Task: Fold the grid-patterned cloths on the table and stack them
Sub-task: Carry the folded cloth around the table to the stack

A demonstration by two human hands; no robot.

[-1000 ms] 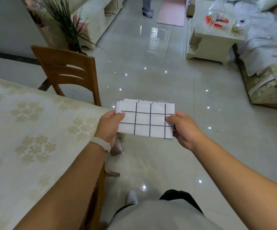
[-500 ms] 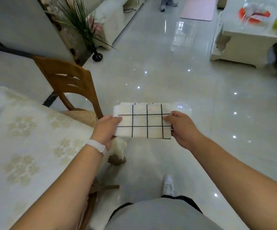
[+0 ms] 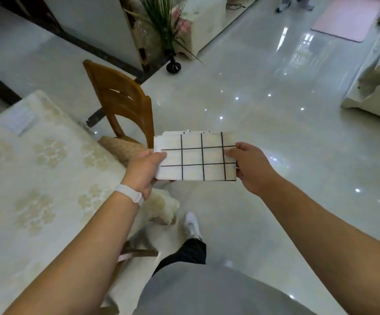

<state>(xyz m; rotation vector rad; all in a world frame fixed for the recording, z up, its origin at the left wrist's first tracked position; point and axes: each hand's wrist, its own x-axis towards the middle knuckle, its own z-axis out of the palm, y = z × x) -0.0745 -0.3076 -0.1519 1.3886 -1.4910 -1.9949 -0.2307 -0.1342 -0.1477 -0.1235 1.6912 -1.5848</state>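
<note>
A white cloth with a black grid point(image 3: 198, 156), folded into a small thick rectangle, is held flat in the air above the floor, to the right of the table. My left hand point(image 3: 144, 170) pinches its left end and wears a white wristband. My right hand point(image 3: 249, 165) pinches its right end. A second folded cloth point(image 3: 20, 119), pale and blurred, lies on the table point(image 3: 36, 178) near its far edge.
The table has a cream floral cover and fills the left side. A wooden chair point(image 3: 125, 105) stands tucked at its far right corner. Glossy floor tiles spread to the right, with a white low table point(image 3: 375, 87) at the far right and a black vase with grass point(image 3: 173, 64) beyond.
The view has swung left, showing more of the table and chair. The folded cloth stays gripped by both hands at about the same height, and I have stepped forward.
</note>
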